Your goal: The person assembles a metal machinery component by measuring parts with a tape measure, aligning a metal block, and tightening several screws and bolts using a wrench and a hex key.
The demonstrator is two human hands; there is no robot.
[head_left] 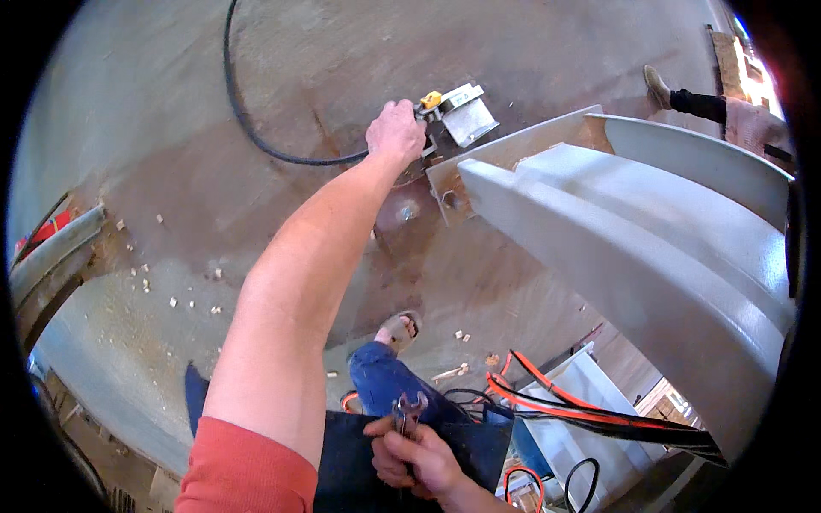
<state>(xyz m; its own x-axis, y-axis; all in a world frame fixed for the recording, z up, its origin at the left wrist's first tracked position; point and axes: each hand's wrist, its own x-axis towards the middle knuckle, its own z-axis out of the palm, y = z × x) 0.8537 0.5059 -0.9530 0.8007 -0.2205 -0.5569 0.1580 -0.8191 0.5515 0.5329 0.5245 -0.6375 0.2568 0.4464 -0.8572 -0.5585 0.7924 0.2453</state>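
Note:
My left arm reaches far across the floor in a red sleeve. My left hand is closed on the near end of a device with a silver box-like metal housing and a yellow part. Its fingertips are partly hidden. A black hose or cable runs from beside this hand and curves away to the upper left. Close to my body, my right hand is wrapped round an open-end wrench, its jaw pointing up and away from me.
A large grey-painted steel piece with a flat end plate fills the right side. Orange and black cables drape at lower right. My sandalled foot is below centre. Small pale scraps lie left. Another person's shoe shows upper right.

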